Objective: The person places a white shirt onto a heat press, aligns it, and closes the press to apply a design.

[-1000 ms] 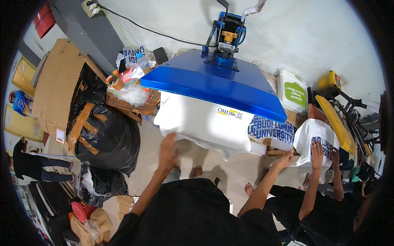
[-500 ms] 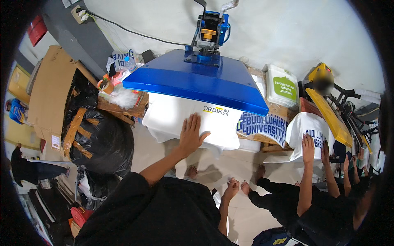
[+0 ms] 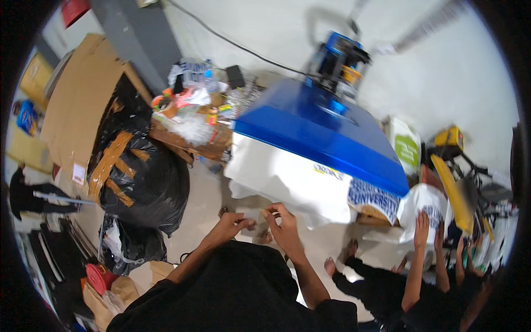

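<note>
Both my hands are raised close to my body, in front of the heat press. My left hand (image 3: 232, 227) is closed in a pinch, thumb toward the right. Facing it, my right hand (image 3: 283, 228) pinches with thumb and forefinger. A small, pale see-through sheet (image 3: 254, 220) seems to span the gap between their fingertips; its edges are faint. Beyond them, a white cloth (image 3: 276, 171) with a small dark-and-yellow print is spread beneath the raised blue top plate (image 3: 321, 130) of the heat press. Neither hand touches the cloth.
Left of the press, a wooden table (image 3: 191, 141) carries tape, a bottle and crumpled plastic. A taped black plastic bundle (image 3: 146, 188) and a cardboard box (image 3: 83, 105) stand further left. At right, another person's hand (image 3: 421, 229) rests on a printed white bag (image 3: 423, 202) by a yellow press (image 3: 451, 191).
My left hand has left the white cloth and drawn back toward my body. My right hand has come up beside it. The view has turned, so the press appears further right.
</note>
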### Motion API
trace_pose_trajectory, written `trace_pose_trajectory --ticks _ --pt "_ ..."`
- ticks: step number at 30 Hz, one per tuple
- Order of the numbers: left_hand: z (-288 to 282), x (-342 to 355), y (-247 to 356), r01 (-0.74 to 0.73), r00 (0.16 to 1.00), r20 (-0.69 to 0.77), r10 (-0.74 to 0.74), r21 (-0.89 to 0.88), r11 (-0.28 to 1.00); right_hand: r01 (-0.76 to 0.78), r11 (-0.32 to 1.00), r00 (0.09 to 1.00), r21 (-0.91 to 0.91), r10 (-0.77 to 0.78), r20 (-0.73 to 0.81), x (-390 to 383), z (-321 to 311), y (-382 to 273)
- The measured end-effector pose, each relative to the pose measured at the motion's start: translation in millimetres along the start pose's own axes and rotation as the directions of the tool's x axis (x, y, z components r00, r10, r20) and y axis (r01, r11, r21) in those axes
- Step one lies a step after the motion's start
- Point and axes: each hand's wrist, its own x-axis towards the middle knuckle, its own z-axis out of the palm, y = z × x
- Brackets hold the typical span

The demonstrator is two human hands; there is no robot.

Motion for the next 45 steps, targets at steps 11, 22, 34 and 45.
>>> trace_pose_trajectory --ticks 11,22,34,45 --pt "-300 165 -131 0.031 0.784 -0.61 -0.116 -0.149 0.988 0.287 0.518 0.438 -0.806 -0.819 -0.37 71 -91 -288" --pt "-256 139 -127 -0.033 0.765 -0.642 0.044 0.029 0.999 -0.085 0.147 0.725 -0.985 -0.669 -0.162 211 -215 -458" --pt "-103 58 232 -0.931 0.319 0.076 0.945 -0.161 0.327 -0.133 0.438 0.991 -0.889 0.086 -0.106 46 -50 -227" --pt "25 92 211 -0.89 0.431 0.542 0.721 0.124 0.439 -0.097 0.818 0.995 -0.567 0.085 -0.047 -4 -40 13"
